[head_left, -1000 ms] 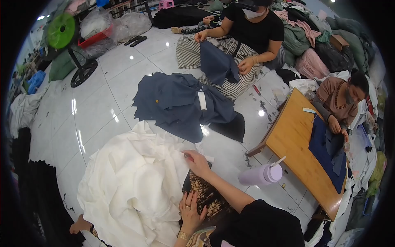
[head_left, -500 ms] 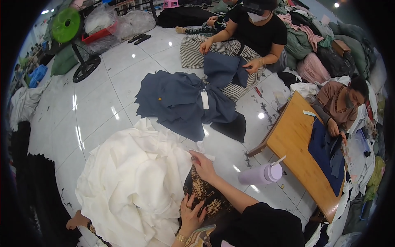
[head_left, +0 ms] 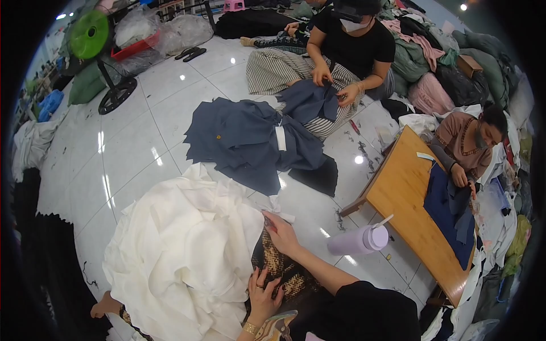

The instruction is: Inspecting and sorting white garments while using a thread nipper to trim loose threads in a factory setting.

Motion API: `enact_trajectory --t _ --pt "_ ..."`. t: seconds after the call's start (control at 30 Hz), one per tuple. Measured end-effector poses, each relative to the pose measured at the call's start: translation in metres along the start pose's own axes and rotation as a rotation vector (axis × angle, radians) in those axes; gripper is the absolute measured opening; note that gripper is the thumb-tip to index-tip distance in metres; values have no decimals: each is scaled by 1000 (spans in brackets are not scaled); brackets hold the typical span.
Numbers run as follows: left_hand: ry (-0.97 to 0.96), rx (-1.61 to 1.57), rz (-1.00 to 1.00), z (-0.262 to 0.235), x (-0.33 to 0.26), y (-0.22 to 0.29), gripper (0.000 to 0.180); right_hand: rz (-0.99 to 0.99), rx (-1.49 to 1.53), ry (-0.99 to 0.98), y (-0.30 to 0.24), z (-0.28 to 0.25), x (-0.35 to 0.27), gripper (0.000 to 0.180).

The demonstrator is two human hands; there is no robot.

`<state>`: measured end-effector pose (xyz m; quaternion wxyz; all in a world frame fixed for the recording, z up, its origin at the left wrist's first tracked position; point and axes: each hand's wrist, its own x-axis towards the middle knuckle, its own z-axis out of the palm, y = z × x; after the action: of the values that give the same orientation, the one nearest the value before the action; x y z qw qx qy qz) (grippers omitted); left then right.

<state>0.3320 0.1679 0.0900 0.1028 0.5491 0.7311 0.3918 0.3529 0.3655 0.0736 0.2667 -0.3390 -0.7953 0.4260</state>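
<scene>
I see the white cloth (head_left: 176,250) lying in a big loose heap, in front of the person and more to the left side. The left hand (head_left: 263,295) is partly open, its fingers a little spread, and it rests flat at the heap's right edge, over the black and gold patterned fabric (head_left: 278,264) of the lap. The right hand (head_left: 278,233) has its fingers bent beside the same edge, higher up — whether they pinch the cloth, I cannot tell. A lilac bottle (head_left: 357,240) stands near the right forearm.
</scene>
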Motion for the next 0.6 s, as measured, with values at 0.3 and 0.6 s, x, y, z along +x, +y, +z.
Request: enact_trajectory --t 0.3,0.6 --pt "9 -12 3 3 -1 -2 24 -11 -5 11 -2 0 1 40" --pt "16 -27 0 5 -2 -3 25 -24 1 20 1 1 1 40"
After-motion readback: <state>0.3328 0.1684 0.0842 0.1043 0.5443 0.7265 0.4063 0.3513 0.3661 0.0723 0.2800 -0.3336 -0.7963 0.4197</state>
